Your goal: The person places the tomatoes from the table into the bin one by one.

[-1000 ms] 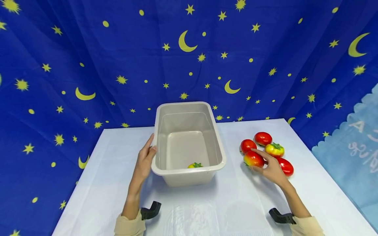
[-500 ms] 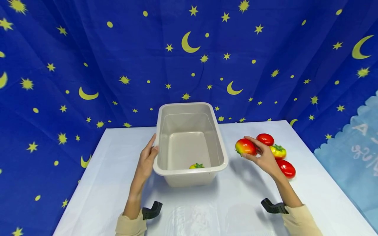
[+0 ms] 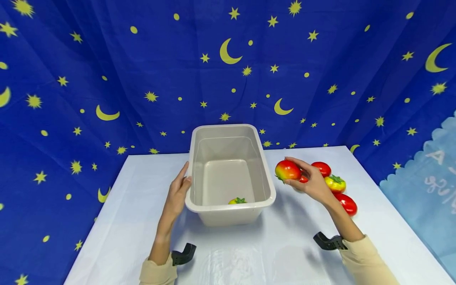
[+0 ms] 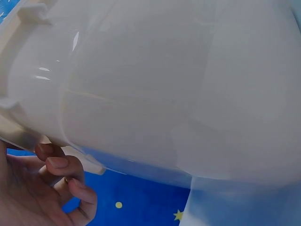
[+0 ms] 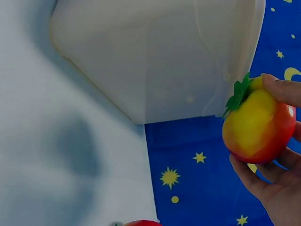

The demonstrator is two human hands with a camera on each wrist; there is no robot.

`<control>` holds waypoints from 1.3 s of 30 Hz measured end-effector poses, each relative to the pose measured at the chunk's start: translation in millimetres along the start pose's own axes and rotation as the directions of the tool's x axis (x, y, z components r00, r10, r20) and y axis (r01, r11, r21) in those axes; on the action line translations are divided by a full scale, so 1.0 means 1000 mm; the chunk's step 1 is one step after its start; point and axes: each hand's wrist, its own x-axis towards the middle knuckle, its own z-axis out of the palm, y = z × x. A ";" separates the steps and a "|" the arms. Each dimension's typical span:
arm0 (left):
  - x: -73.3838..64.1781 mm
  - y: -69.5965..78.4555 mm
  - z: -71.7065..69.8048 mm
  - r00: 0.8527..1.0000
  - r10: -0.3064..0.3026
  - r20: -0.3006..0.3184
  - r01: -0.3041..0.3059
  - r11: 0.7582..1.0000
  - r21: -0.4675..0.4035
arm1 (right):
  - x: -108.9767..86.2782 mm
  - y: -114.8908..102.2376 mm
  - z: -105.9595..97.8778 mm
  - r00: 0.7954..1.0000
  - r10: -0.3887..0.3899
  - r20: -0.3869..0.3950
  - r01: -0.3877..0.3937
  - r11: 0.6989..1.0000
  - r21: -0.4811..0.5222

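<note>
My left hand point(image 3: 174, 196) holds the left rim of a light grey plastic tub point(image 3: 228, 217). In the left wrist view, its curled fingers point(image 4: 70, 169) touch the underside of the rim. A glossy red-and-yellow toy tomato point(image 3: 286, 169) hangs above the table, right of the tub. My right hand point(image 3: 313, 184) grips it between thumb and fingers; its green leaves point(image 5: 239, 94) point toward the tub in the right wrist view. Inside the tub, near the front wall, lies a yellow tomato point(image 3: 233, 201) with green leaves, mostly hidden by the rim.
Behind the right hand, several more tomatoes stay on the white table point(image 3: 117, 221): a partly covered red one point(image 3: 303, 179), another red one point(image 3: 322, 169), a yellow one point(image 3: 335, 184) and a red one point(image 3: 346, 204). A blue starry curtain point(image 3: 160, 59) stands behind the table.
My right hand has lifted the red-and-yellow tomato from the group and carried it left toward the tub. The left hand has kept its place on the rim.
</note>
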 end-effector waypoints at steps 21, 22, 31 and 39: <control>0.000 -0.001 -0.001 1.000 0.022 0.006 -0.022 1.000 0.007 | 0.027 -0.050 0.016 0.990 -0.120 0.070 0.111 0.986 0.122; 0.000 0.000 -0.001 1.000 0.023 0.007 -0.023 1.000 0.005 | 0.029 -0.053 0.019 0.989 -0.124 0.075 0.113 0.984 0.138; 0.000 0.000 -0.001 1.000 0.025 0.013 -0.025 1.000 0.006 | 0.045 -0.068 0.048 0.965 -0.218 0.147 0.186 0.962 0.201; 0.000 0.000 -0.002 0.999 0.027 0.022 -0.027 0.999 -0.020 | 0.051 -0.071 0.057 0.956 -0.249 0.153 0.211 0.950 0.230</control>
